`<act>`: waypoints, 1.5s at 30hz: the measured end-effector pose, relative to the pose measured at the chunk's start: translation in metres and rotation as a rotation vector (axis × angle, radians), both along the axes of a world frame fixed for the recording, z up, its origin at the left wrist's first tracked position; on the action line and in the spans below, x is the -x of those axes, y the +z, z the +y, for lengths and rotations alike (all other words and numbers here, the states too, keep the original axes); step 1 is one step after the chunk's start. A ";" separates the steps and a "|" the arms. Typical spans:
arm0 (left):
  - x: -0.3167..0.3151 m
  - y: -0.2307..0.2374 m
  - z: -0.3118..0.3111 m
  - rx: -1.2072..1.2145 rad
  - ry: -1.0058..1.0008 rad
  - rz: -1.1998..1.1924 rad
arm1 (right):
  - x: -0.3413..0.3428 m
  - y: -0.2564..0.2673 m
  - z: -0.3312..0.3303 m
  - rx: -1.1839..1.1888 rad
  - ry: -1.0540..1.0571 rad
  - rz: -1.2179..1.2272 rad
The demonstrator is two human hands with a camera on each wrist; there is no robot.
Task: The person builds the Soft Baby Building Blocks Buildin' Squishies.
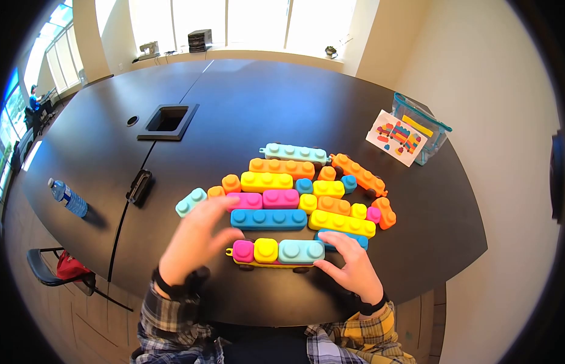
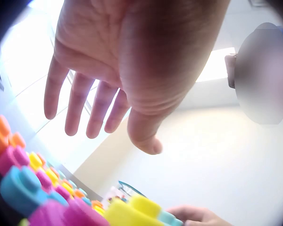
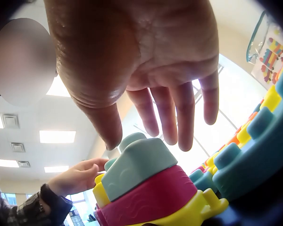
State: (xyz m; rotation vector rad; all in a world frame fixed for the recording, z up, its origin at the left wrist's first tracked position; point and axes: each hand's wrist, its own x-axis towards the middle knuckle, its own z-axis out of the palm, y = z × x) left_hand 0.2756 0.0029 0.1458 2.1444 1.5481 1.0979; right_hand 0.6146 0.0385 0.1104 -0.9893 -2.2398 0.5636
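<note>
A toy train car with a yellow wheeled base stands near me in the head view. On top sit a magenta block, a yellow block and a light-blue block; a magenta layer lies beneath. My left hand hovers at the car's left end, fingers spread and nothing in its grasp. At the other end is my right hand, thumb and straight fingers on either side of the light-blue block's end, fingertips right at its top. Part of a blue block is hidden behind that hand.
Behind the car lie rows of blocks, including a long blue block and an orange wheeled base. A picture card leans on a clear zip bag. A water bottle and a black case stand left.
</note>
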 end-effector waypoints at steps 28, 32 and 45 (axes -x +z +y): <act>-0.035 0.002 0.008 0.081 -0.342 -0.134 | 0.013 -0.009 0.002 0.065 0.070 -0.010; -0.045 -0.010 0.008 0.101 -0.338 -0.099 | 0.014 -0.011 0.002 0.031 0.077 0.015; -0.049 -0.015 0.008 0.125 -0.344 -0.067 | 0.016 -0.010 0.001 0.013 0.071 -0.012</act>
